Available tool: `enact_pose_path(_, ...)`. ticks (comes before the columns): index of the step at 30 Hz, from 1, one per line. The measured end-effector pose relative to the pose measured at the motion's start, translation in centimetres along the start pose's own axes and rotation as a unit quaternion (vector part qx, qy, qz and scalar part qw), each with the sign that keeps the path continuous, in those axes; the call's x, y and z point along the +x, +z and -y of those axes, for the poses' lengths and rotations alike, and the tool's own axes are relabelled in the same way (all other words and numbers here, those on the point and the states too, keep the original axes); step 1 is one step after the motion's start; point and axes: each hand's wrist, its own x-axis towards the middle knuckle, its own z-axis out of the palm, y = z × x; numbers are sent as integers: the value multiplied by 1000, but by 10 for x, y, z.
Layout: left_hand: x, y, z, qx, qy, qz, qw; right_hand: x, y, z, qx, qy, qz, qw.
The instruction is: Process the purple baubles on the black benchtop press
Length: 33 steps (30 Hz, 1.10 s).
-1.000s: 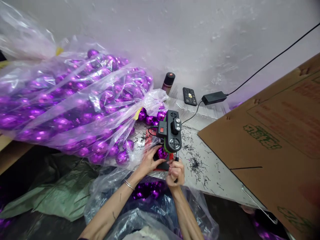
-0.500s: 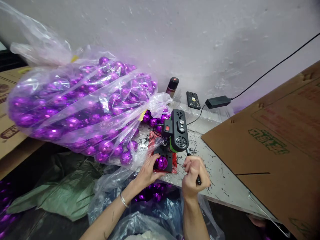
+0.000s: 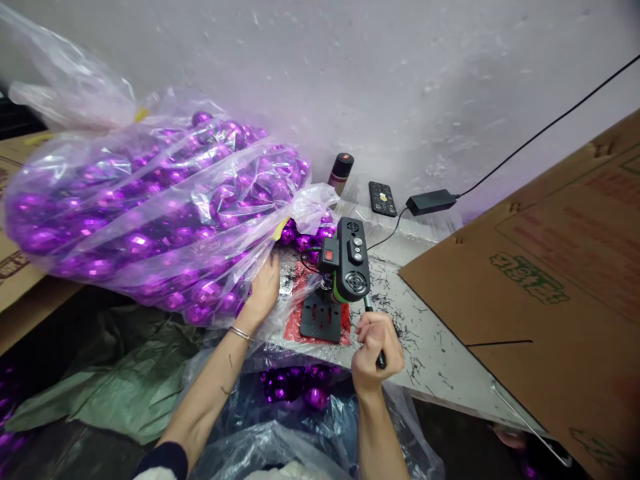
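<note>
My right hand (image 3: 377, 350) is wrapped round the black lever handle (image 3: 381, 361) of a small bench press (image 3: 353, 260) with a red switch. The press's dark slotted base plate (image 3: 321, 320) carries no ball and lies on a red sheet (image 3: 294, 328). My left hand (image 3: 265, 288) reaches in at the open side of a big clear plastic bag (image 3: 165, 200) full of shiny purple faceted balls; its fingers are mostly hidden there. Several purple balls (image 3: 303, 242) lie behind the press. Below the table edge, more purple balls (image 3: 316, 398) sit in a clear plastic bag (image 3: 280, 440).
Small dark pins litter the white tabletop (image 3: 425, 333). A large cardboard box (image 3: 540, 287) stands at the right. Along the wall are a dark spray can (image 3: 341, 171), a phone (image 3: 382, 199) and a corded power adapter (image 3: 431, 201). Green sheeting (image 3: 125, 393) hangs at lower left.
My left hand has moved left and up from the base plate to the big bag. The ball that was on the plate is gone from it. My right hand stays on the lever.
</note>
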Motion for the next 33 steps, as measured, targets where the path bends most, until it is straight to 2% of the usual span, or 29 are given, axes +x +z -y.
enact_pose_path(4, 8, 5, -2, 45, -24, 35, 998, 3, -2, 2, -6, -3, 19, 1000)
enact_pose_path(7, 20, 7, 4, 56, 41, 62, 996, 5, -4, 3, -11, -19, 37, 999)
enact_pose_path(10, 28, 2, 13, 64, 112, 100, 987, 5, -5, 2, -14, -28, 39, 999)
enact_pose_path(13, 38, -13, 12, 92, 94, 128, 983, 3, -3, 1, -15, -24, 36, 999)
enact_pose_path(18, 60, -33, -19, 142, 64, 153, 976, 1, -1, 1, -9, -25, 26, 999)
enact_pose_path(21, 67, -36, -39, 152, -6, 184, 971, 2, -1, 1, -13, -25, 33, 999)
enact_pose_path(24, 63, -36, -47, 108, -47, 190, 975, 2, -1, 1, -14, -25, 34, 999)
enact_pose_path(29, 36, -29, -46, 62, -91, 155, 982, 0, 0, 0, -9, -22, 26, 999)
enact_pose_path(31, 29, -21, -44, 44, -92, 166, 981, 0, 0, 0, -8, -21, 26, 999)
enact_pose_path(33, 27, -12, -40, 10, -63, 180, 982, 1, 0, 0, -9, -24, 28, 999)
